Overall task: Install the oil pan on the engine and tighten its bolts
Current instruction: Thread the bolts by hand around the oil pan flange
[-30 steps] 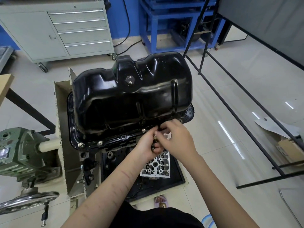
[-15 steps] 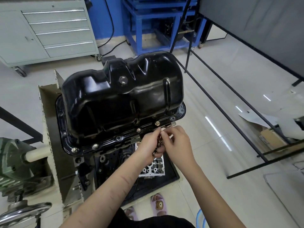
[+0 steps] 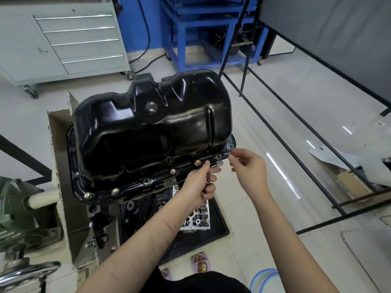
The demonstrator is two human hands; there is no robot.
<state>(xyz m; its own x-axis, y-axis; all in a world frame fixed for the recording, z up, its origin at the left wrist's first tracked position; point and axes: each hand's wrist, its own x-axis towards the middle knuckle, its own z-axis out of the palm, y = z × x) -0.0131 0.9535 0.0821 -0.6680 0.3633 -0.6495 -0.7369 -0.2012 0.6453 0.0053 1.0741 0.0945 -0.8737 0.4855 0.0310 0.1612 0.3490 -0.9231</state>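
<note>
At the near flange of the oil pan (image 3: 152, 127), bolt-starting is the step in hand. Pan sits sump-up on the engine (image 3: 148, 208), which hangs inverted in a stand, flange seated on the block all along the visible edge.

Right hand (image 3: 248, 172): thumb and forefinger pinched together on one small bolt (image 3: 231, 153), held just beside the flange's right corner, not yet in a hole. Left hand (image 3: 198, 185): fingertips touching the flange next to a seated brass-coloured bolt (image 3: 198, 162), remaining fingers curled round what appear to be spare bolts; exact no. cannot be told.

Count, near edge: 5 bolt heads visible in the flange, approx. evenly spaced from left corner to centre-right. At least 2 holes look empty toward the right corner (image 3: 218, 156). Left edge of flange: dark, fasteners not discernible. Far edge: hidden behind the sump. 1 drain plug (image 3: 151, 106) on the pan wall. Hands: 2. No wrench or socket in view.

Judgement: pan placement done; hand-starting of bolts part-complete; tightening not begun. Next move calls for aligning the pinched bolt square to an open hole nr the right corner and turning it in by finger, avoiding cross-thread. Tool reqd thereafter for final tightening.
</note>
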